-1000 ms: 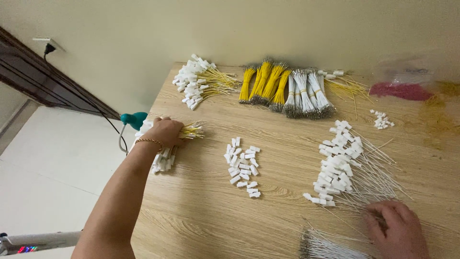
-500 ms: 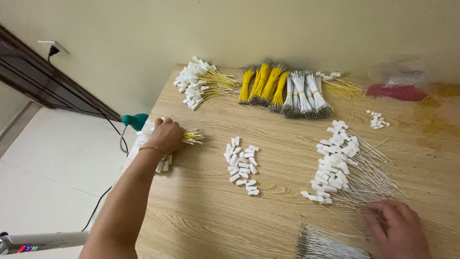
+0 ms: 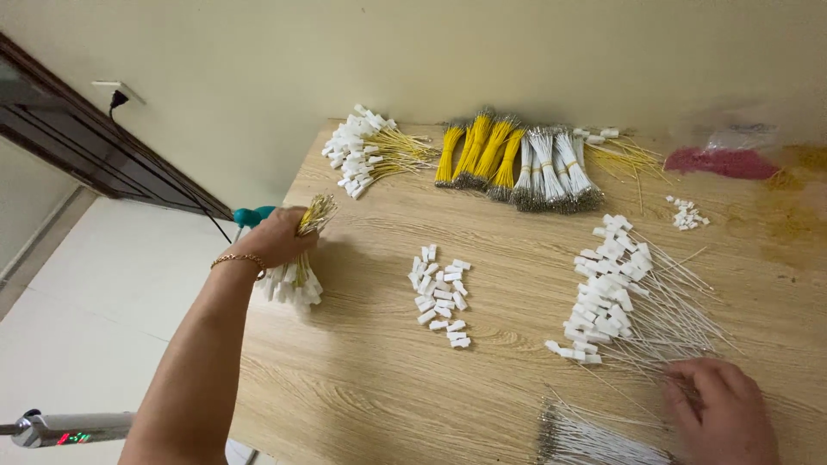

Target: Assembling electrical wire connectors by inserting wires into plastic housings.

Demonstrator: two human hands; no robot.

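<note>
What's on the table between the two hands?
Head view: a loose pile of white connectors lies between left hand and right hand; otherwise bare wood.

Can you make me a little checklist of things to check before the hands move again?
1. Left hand grips the yellow wire bundle: ok.
2. Bundle's white connector ends rest on the table: ok.
3. Right hand lies flat on the white wires: ok.
4. Loose white connectors sit apart from both hands: ok.
5. Bundle fully on the table, near its edge: cannot tell.
</note>
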